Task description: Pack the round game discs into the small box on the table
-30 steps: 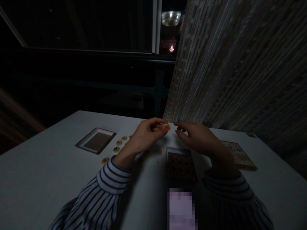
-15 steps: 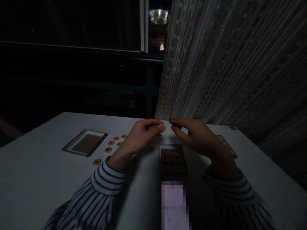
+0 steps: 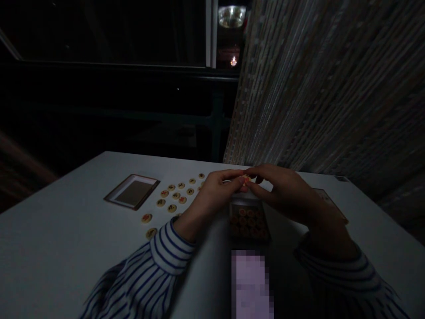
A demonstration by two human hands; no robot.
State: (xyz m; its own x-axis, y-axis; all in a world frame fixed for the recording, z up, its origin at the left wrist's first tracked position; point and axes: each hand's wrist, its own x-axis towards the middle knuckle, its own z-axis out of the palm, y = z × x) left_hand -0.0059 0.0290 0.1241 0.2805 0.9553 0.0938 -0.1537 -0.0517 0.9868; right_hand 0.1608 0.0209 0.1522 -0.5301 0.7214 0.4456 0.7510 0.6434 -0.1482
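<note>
Above the far edge of an open box of round pieces, my left hand pinches a round pale piece with a red mark. My right hand meets it there, its thumb and fingertips closed on the same piece from the right. Inside the box, several round pieces with red marks lie in rows. Left of my left hand, several loose round pieces are scattered on the white table, some marked dark and some red. My left wrist partly hides them.
A shallow empty box or lid lies at the left of the table. A flat board or card is behind my right wrist. A bead curtain hangs past the table's far edge. A pixelated patch covers the near middle.
My right hand has come in to meet my left hand and now grips the piece too. The view has shifted left, and more loose pieces show on the table.
</note>
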